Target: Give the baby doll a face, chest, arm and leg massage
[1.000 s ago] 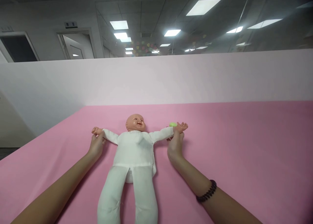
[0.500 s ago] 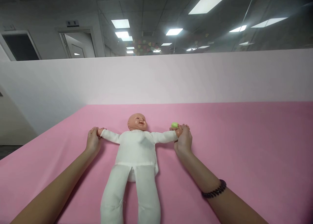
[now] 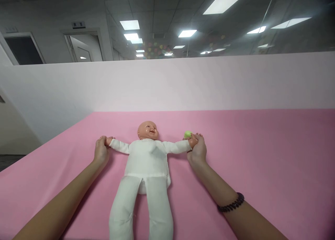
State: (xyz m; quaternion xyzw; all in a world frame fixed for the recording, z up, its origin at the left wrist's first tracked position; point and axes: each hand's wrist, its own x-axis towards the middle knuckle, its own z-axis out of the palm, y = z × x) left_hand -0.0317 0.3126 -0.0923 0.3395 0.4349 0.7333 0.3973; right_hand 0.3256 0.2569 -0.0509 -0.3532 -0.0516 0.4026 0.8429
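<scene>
A baby doll [image 3: 148, 159] with a white cloth body lies face up on a pink sheet [image 3: 251, 170], its arms stretched out to both sides and its legs toward me. My left hand [image 3: 101, 150] is closed around the doll's hand on the left. On the other side, my right hand [image 3: 198, 149] grips the doll's other hand, and a black beaded bracelet [image 3: 231, 203] circles that forearm. A small light-green object [image 3: 187, 134] sits right beside my right hand; its kind is not clear, nor whether my fingers touch it.
A low white wall [image 3: 183, 84] runs along the back edge of the pink surface. Beyond it are glass reflecting ceiling lights and a partly open door [image 3: 82, 50]. The surface's left edge drops toward the floor.
The whole view has shifted very slightly. Both hands keep the same hold on the doll, and its arms stay spread.
</scene>
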